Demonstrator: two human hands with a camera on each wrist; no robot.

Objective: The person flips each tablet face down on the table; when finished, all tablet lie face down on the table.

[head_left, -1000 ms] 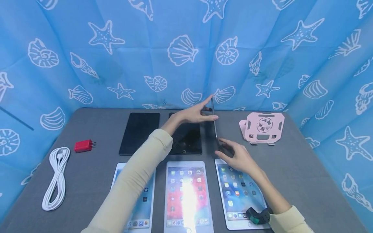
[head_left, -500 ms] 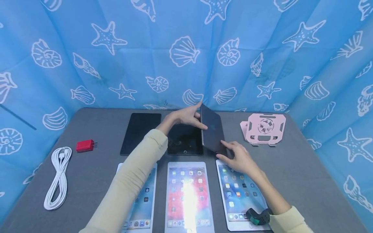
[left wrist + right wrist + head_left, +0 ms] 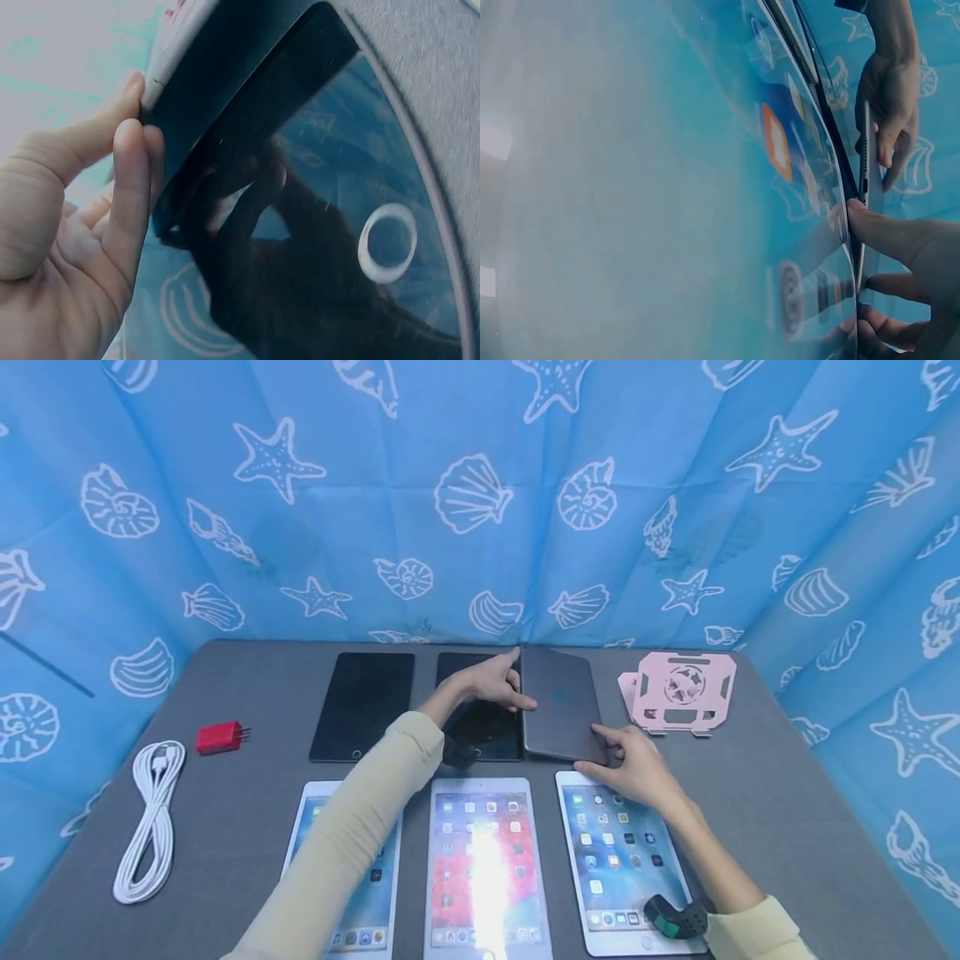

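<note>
A blue fabric curtain (image 3: pixel 337 527) printed with white sea creatures hangs behind a table covered in grey cloth (image 3: pixel 225 843). At the table's back, just right of a thin black tablet with a dark glass screen (image 3: pixel 495 718), is a dark-grey flat rectangular tablet (image 3: pixel 558 702), left edge raised. Should the hold slip, that edge could drop onto its neighbour and mark the glass. Its back faces up; the long axis runs from curtain toward the person, port end nearest. A pink cut-out stand (image 3: pixel 705 685) sits to its right. The left hand (image 3: pixel 491 683) pinches the raised edge; the right hand (image 3: pixel 637 764), well apart, grips the near right corner.
</note>
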